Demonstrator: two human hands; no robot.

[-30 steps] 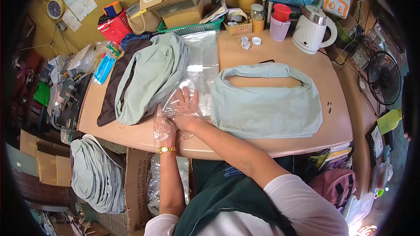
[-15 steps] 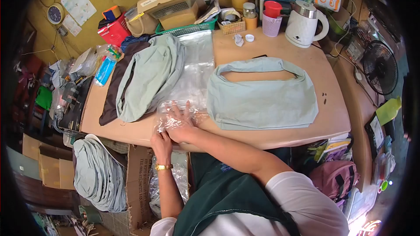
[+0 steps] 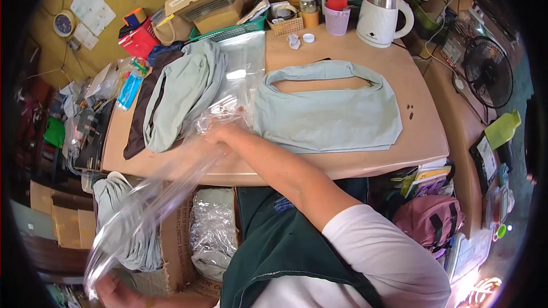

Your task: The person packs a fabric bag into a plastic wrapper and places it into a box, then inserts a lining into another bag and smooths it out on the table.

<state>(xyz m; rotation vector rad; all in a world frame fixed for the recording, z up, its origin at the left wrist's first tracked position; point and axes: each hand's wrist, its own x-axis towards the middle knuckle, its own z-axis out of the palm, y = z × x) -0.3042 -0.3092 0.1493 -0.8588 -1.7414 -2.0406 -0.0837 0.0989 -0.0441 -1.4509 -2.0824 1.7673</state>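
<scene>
A long clear plastic bag stretches diagonally from the table edge to the lower left. My left hand grips its far end, low and out to the side, with the fingers partly blurred. At the table's front, my right hand is closed on the bunched plastic, its fingertips partly covered by it. Just right of that hand lies a flat, pale green cloth shoulder bag with its strap looped at the top. To the left, more pale green cloth bags rest on dark brown fabric.
Flat clear plastic lies behind my right hand. A white kettle, lilac cup and green basket stand at the back. Below the table are a cardboard box with crinkled plastic and a pile of pale green cloth.
My left hand has swung from beside my right hand down to the lower left, drawing the plastic out long. My right hand has stayed near the table's front. The view has shifted slightly.
</scene>
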